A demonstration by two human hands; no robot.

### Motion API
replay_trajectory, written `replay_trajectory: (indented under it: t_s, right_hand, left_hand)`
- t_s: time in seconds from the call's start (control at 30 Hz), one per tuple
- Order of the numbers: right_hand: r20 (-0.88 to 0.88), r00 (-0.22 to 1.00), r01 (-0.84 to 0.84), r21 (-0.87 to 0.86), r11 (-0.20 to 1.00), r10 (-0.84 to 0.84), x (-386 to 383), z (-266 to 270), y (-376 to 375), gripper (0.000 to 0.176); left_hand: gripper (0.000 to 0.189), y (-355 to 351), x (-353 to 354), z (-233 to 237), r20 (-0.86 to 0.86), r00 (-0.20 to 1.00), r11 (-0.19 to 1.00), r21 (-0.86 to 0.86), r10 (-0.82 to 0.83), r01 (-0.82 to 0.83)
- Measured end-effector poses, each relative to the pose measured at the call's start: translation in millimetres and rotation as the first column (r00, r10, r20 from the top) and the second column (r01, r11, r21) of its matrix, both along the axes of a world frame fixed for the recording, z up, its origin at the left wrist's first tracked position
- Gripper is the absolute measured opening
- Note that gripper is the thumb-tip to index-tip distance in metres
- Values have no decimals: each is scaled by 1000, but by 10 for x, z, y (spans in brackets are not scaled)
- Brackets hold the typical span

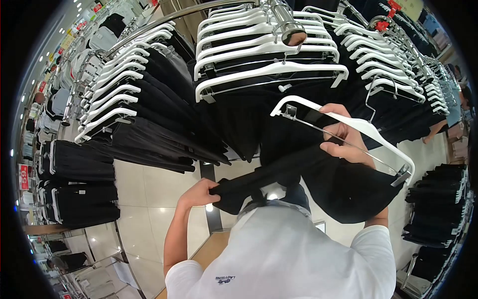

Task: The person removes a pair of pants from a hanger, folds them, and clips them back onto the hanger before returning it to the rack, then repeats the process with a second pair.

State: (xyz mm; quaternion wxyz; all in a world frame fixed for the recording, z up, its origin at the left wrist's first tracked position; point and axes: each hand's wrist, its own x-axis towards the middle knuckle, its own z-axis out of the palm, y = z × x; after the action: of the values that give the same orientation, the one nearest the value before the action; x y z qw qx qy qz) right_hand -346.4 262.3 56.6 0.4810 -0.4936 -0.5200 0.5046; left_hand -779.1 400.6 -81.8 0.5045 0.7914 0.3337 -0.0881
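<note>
A white hanger (368, 127) with a metal clip bar is tilted down to the right, and my right hand (346, 134) is closed round its bar and upper arm. From the clip at the hanger's right end hangs a black garment (343, 189), which spreads below my right hand. My left hand (200, 193) pinches a stretched-out part of the same black garment at the left, over the floor. The hanger's left clip (290, 111) shows no cloth in it.
Black garments on white hangers (271, 70) hang from a chrome rail ahead. More hang at the left (114, 97) and right (393, 60). Folded-over black garments (79, 159) line the lower left. A red price sign (23, 177) stands at the far left. Tiled floor (149, 184) shows below.
</note>
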Motion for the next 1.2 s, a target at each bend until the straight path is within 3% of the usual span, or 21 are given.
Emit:
replay_trajectory:
  t_s: [0.07,0.17,0.27,0.3,0.4,0.47,0.53,0.6,0.63,0.77,0.87,0.93,1.0,1.07,1.13,1.2]
  right_hand:
    - [14,1000,24,5,1000,-24,14,50,7,73]
    - [23,999,45,44,998,-46,74,49,33,72]
    - [62,995,80,58,995,-83,159,94,41,71]
    - [56,993,99,76,992,-104,183,90,41,71]
    - [71,985,145,124,982,-154,239,78,58,71]
    - [90,979,168,139,976,-181,241,80,60,70]
    - [88,982,159,112,981,-169,203,69,58,64]
    - [8,988,156,30,987,-156,45,74,59,60]
    - [31,991,125,75,989,-128,20,-27,83,56]
    - [-44,997,70,99,993,-66,-213,-179,106,54]
    - [10,1000,11,36,999,-11,-341,-394,102,67]
    - [59,998,-29,98,995,23,-449,-496,14,69]
    - [-38,996,-77,96,992,81,-451,-506,-49,71]
    - [-75,997,-17,121,992,27,-451,-600,-57,74]
    - [-127,991,51,126,991,-35,-507,-610,-76,75]
    - [-66,997,52,128,990,-44,-536,-668,-93,72]
  left_hand:
    - [28,-14,-74,-109,-69,992,989,107,107,-99]
    - [37,-89,-247,-437,-108,966,895,410,236,-173]
    - [44,-60,-425,-667,-104,960,907,365,262,-208]
    - [36,-29,-526,-814,-65,961,890,400,268,-221]
    - [29,4,-700,-798,-234,950,932,342,207,-119]
    - [33,39,-574,-476,-310,948,989,-104,69,-106]
    - [36,-52,-404,-261,-205,979,957,-283,7,-66]
    - [39,-215,-166,-82,152,978,880,-472,144,-56]
    - [41,-304,-23,18,315,919,832,-555,236,-23]
    - [40,-485,717,472,368,702,651,-738,610,-179]
    - [41,-479,1237,769,216,598,447,-853,772,-269]
    - [43,-377,1322,543,148,695,460,-840,704,-287]
    - [47,-349,1406,345,105,738,512,-785,667,-351]
    - [52,-420,1505,296,92,739,590,-671,667,-449]
    - [55,-489,1541,400,118,818,781,-400,563,-479]
    - [59,-555,1588,623,148,893,905,-52,424,-421]
